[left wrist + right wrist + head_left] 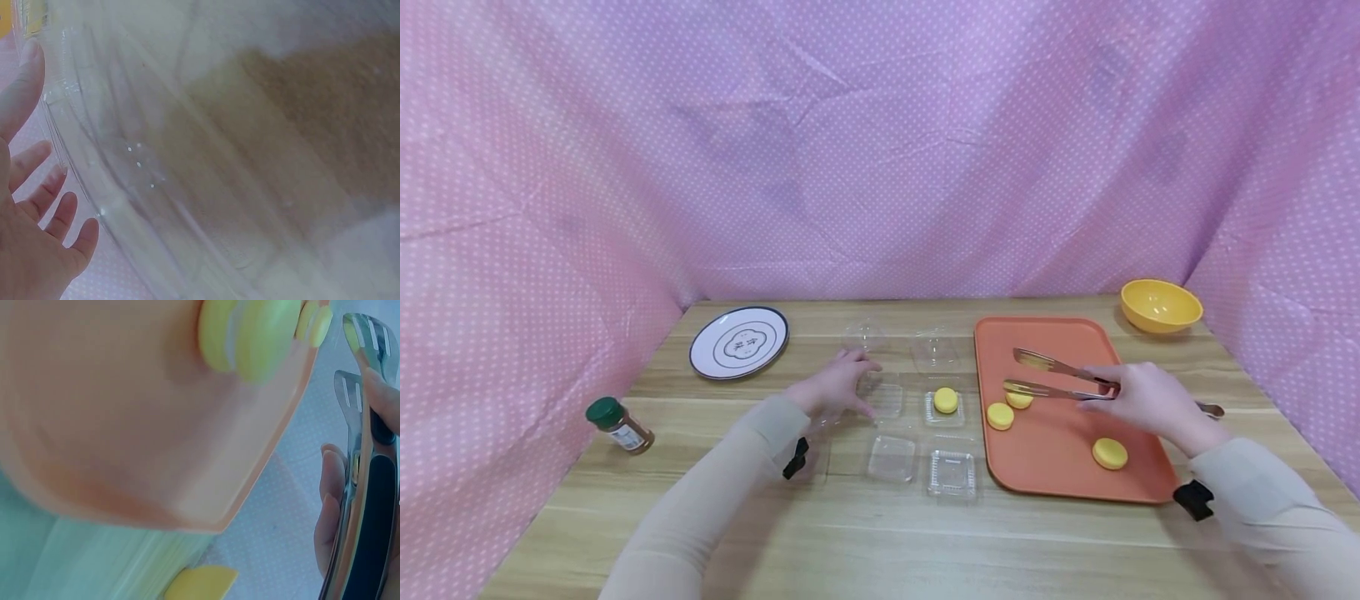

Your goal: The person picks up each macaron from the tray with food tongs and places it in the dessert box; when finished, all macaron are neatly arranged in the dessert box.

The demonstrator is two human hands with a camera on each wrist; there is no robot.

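My right hand (1146, 402) grips metal tongs (1060, 367), their slotted ends spread apart above an orange tray (1052, 462). Two yellow macarons (1000, 416) lie near the tray's left side, by the tong tips. A larger-looking macaron (250, 337) sits nearer the front of the tray. My left hand (838, 383) has its fingers spread beside a clear plastic box (886, 400); in the left wrist view, the fingertips are right at the edge of clear plastic (125, 187). Another clear box (934, 415) holds one yellow macaron (946, 400).
More clear boxes stand in front, one plain (892, 458) and one ridged (952, 473). Raised clear lids (935, 348) stand behind. A white plate (740, 342) lies back left, a green-capped jar (621, 425) at left, a yellow bowl (1161, 306) back right.
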